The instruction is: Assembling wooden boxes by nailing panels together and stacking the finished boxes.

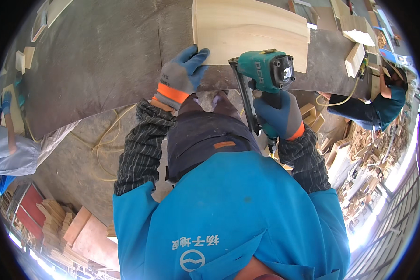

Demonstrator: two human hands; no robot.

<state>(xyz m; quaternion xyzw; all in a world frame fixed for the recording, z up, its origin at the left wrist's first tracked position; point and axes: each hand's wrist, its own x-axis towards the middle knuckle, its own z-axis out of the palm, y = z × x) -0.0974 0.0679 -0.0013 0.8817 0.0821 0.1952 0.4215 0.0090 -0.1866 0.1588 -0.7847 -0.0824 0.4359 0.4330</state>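
A pale wooden panel [247, 30] lies at the table's near edge, with a thin strip of wood along its left side. My left hand [184, 72], in a grey and blue glove with an orange cuff, grips the panel's near left corner between thumb and fingers. In a matching glove, my right hand [281, 112] is closed round the handle of a green and black nail gun [261, 70]. The gun's head is beside the panel's near right part; whether it touches the wood I cannot tell. Its long black magazine slants down toward me.
The dark worktable [112, 60] spreads ahead and left. Wooden pieces [357, 58] lie at its right. Co-workers are at far left [14, 149] and right [392, 100]. Yellow air hose [100, 147] loops over the floor; wood scraps [359, 158] pile behind at right.
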